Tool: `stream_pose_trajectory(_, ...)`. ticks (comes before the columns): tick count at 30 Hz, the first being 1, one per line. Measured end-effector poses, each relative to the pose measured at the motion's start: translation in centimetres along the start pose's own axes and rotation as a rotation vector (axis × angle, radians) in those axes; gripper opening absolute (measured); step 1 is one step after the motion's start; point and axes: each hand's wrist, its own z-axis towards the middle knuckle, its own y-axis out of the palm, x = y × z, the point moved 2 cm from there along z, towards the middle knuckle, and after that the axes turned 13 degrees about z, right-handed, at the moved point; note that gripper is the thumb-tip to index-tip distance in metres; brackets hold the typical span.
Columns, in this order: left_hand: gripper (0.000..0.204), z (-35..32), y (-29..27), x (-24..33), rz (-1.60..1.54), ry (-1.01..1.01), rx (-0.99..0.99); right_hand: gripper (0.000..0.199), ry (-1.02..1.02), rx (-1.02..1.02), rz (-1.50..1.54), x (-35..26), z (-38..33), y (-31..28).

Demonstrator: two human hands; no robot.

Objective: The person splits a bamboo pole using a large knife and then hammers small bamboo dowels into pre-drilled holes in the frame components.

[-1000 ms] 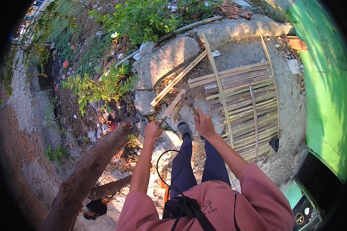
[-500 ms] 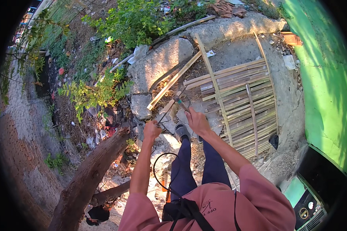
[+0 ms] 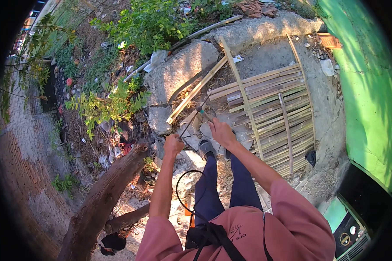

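My left hand (image 3: 173, 145) is closed round the lower end of a thin dark rod (image 3: 186, 128) that slants up and away to the right. My right hand (image 3: 222, 132) grips the handle of a short hammer-like tool (image 3: 203, 113) with a teal band near its head. The tool's head meets or crosses the rod; I cannot tell whether they touch. Just right of my right hand lies a panel of split bamboo slats (image 3: 274, 114), crossed by long strips. A loose bamboo strip (image 3: 198, 91) leans beyond my hands.
Large concrete slabs (image 3: 189, 65) edge the ground ahead, with a leafy bush (image 3: 154, 26) behind. A tree trunk (image 3: 102, 191) rises at my near left. On the right stands a green wall (image 3: 366, 95). A black cord (image 3: 177, 187) loops before my legs.
Both hands keep their grips. The tool's head and the rod have shifted slightly, and the view has moved a little; the bamboo panel lies as before.
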Motion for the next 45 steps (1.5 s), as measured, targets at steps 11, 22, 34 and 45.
stream_pose_trajectory(11, 0.046, 1.1, 2.3, -4.3, -0.077, -0.002, -0.047, 0.026, -0.229, 0.064, 0.231, -4.7, 0.6, -0.7)
stream_pose_trajectory(22, 0.05, 4.0, 4.0, -1.6, -0.025, 0.089, 0.044, 0.03, -0.339, 0.117, 0.264, -1.8, 0.9, -1.5)
stream_pose_trajectory(34, 0.045, 4.7, 3.7, -0.5, -0.134, 0.05, -0.076, 0.031, 0.074, 0.062, 0.045, 6.1, 0.3, -1.1)
stream_pose_trajectory(45, 0.047, 5.6, 0.9, -3.8, 0.054, 0.136, -0.023, 0.033, 0.114, 0.351, 0.404, 2.5, -1.9, -3.1)
